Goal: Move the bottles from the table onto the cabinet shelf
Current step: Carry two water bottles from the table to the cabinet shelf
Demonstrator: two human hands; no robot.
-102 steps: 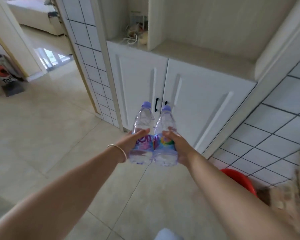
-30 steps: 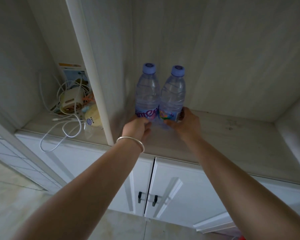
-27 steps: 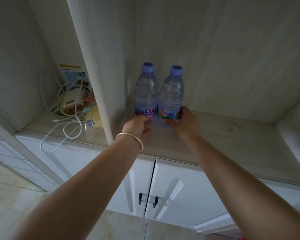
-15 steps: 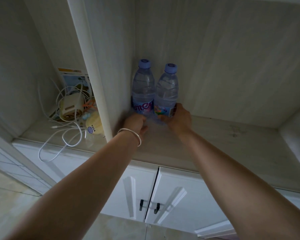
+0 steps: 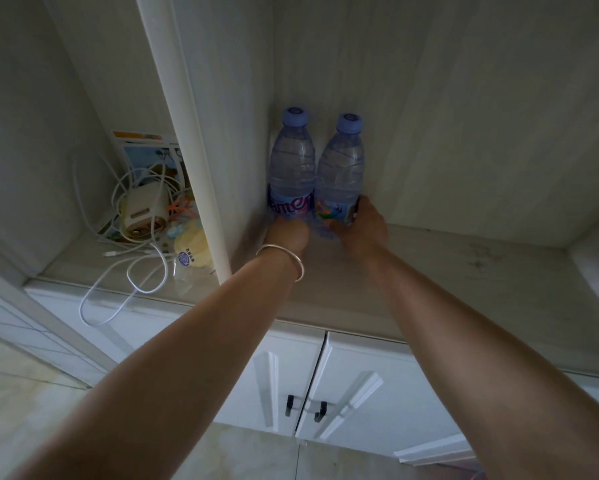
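Note:
Two clear water bottles with lilac caps stand upright side by side in the back left corner of the cabinet shelf. The left bottle touches the divider wall; the right bottle touches the left one. My left hand, with a silver bracelet at the wrist, wraps the base of the left bottle. My right hand grips the labelled lower part of the right bottle. The bottles' bases are hidden behind my hands.
A vertical divider splits off a left compartment holding a tangle of white cables, a cream device and printed cards. The shelf runs wide to the right. Two white cabinet doors with black handles are below.
Both hands have pushed the two bottles deeper and leftward on the shelf, into the back corner against the divider. Earlier, I carried them across the floor toward the cabinet.

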